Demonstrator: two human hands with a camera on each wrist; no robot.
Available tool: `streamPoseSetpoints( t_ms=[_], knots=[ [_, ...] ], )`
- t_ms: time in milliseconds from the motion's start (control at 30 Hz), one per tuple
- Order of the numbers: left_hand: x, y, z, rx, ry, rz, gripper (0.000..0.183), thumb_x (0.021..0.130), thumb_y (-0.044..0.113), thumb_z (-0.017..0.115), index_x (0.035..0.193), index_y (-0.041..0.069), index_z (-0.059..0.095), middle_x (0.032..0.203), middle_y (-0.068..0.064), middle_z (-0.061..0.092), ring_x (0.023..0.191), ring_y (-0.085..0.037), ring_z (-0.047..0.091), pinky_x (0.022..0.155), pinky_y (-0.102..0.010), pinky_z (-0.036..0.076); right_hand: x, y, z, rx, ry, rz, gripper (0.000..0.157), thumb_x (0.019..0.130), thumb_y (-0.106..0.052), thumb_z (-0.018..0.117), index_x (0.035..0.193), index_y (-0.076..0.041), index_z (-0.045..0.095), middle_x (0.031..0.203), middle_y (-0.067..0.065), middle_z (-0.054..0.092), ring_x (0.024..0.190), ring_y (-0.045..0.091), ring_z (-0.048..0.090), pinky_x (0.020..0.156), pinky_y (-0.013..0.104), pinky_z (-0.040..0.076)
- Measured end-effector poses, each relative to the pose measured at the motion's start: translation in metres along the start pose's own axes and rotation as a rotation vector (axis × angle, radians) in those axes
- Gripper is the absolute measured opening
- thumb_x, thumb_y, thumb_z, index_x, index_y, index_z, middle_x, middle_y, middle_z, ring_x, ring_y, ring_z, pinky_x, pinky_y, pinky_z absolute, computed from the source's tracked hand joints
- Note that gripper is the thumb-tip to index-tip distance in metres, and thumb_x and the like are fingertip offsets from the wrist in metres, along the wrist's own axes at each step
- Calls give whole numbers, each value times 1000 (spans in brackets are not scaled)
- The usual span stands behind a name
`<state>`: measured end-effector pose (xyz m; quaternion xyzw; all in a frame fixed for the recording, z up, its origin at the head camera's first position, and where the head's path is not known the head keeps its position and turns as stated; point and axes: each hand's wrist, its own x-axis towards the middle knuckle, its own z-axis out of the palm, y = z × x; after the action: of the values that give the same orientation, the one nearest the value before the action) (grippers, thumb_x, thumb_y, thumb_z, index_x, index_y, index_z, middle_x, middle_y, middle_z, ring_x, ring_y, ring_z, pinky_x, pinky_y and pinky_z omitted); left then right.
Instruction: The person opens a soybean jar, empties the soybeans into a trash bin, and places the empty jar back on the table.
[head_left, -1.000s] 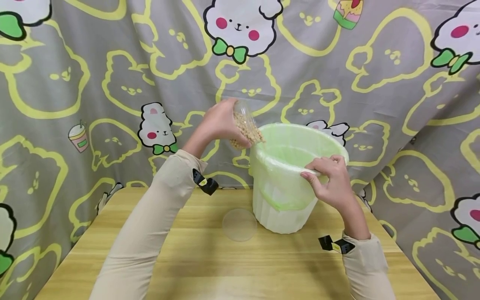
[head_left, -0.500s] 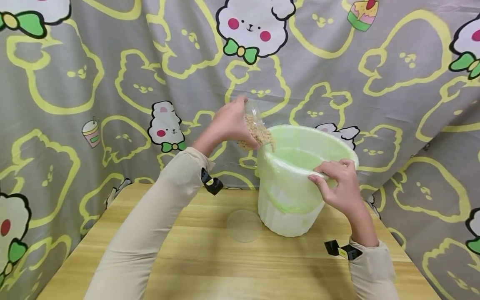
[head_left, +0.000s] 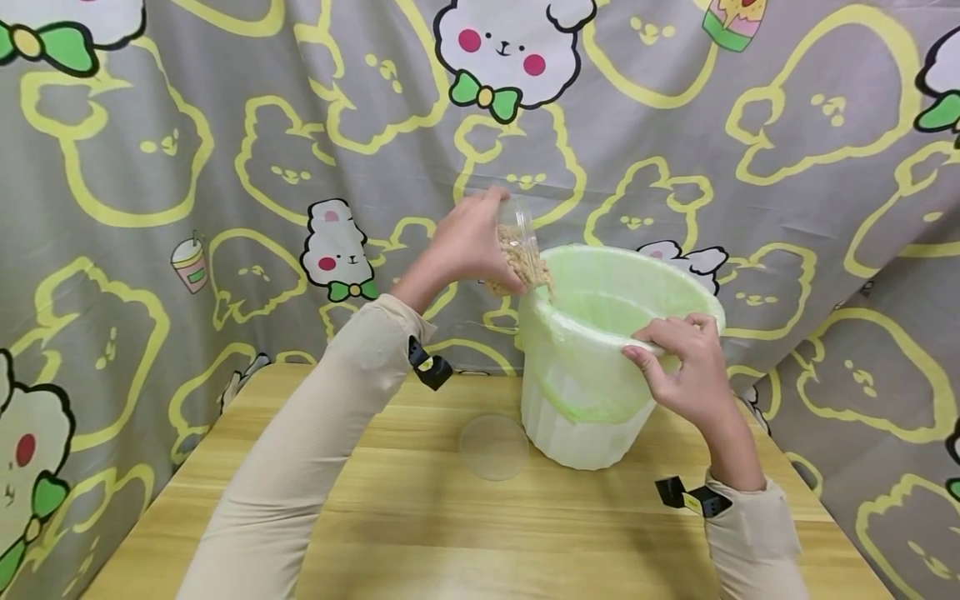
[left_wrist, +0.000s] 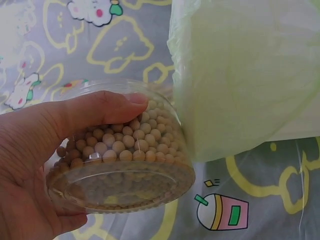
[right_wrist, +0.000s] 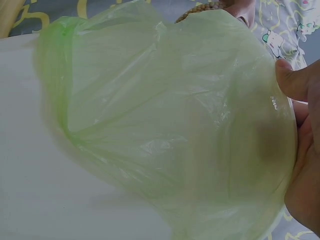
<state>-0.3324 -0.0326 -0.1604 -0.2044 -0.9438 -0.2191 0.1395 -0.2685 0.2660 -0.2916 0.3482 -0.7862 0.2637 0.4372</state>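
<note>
My left hand (head_left: 476, 246) grips a clear plastic jar (left_wrist: 122, 190) of small round beige balls (left_wrist: 142, 137) that look like soybeans. In the head view the jar is tipped, its mouth lowered to the left rim of a white bin (head_left: 577, 446). Some balls sit at the mouth, by the rim. A pale green bag (right_wrist: 150, 110) lines the bin and folds down over its outside. With thumb and curled fingers, my right hand (head_left: 686, 367) holds the bin's near right rim through the bag. The bottom of the bin's inside is hidden.
A clear round lid (head_left: 494, 447) lies flat on the wooden table (head_left: 420, 517), just left of the bin. Behind the table hangs a grey patterned curtain (head_left: 405, 183).
The view has shifted slightly. The jar is tipped a little further, with its balls gathered closer to the mouth. My right hand keeps its place on the bin's rim.
</note>
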Motion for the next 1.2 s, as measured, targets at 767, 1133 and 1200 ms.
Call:
streamPoseSetpoints(
  t_ms=[767, 1133, 1200],
  knots=[
    [3, -1, -5, -45, -8, 63, 128, 57, 38, 100, 160, 12, 30, 159, -11, 34, 142, -31, 41, 113, -46, 45, 2, -1, -2, -17, 10, -9, 12, 87, -20, 74, 78, -11, 73, 72, 2, 70, 66, 16, 57, 88, 35, 28],
    [4, -1, 0, -88, 18, 91, 127, 55, 32, 101, 158, 11, 30, 158, -10, 40, 147, -31, 36, 118, -48, 39, 1, 0, -1, -27, 0, -13, 17, 89, -25, 74, 80, -10, 74, 73, 3, 72, 67, 17, 59, 88, 34, 29],
    [4, -1, 1, -108, 22, 89, 124, 54, 30, 102, 156, 10, 33, 157, -10, 42, 146, -30, 38, 117, -47, 40, 0, 0, -2, -31, 0, -16, 24, 93, -31, 71, 80, -11, 73, 73, 3, 71, 67, 18, 59, 87, 35, 29]
  ],
)
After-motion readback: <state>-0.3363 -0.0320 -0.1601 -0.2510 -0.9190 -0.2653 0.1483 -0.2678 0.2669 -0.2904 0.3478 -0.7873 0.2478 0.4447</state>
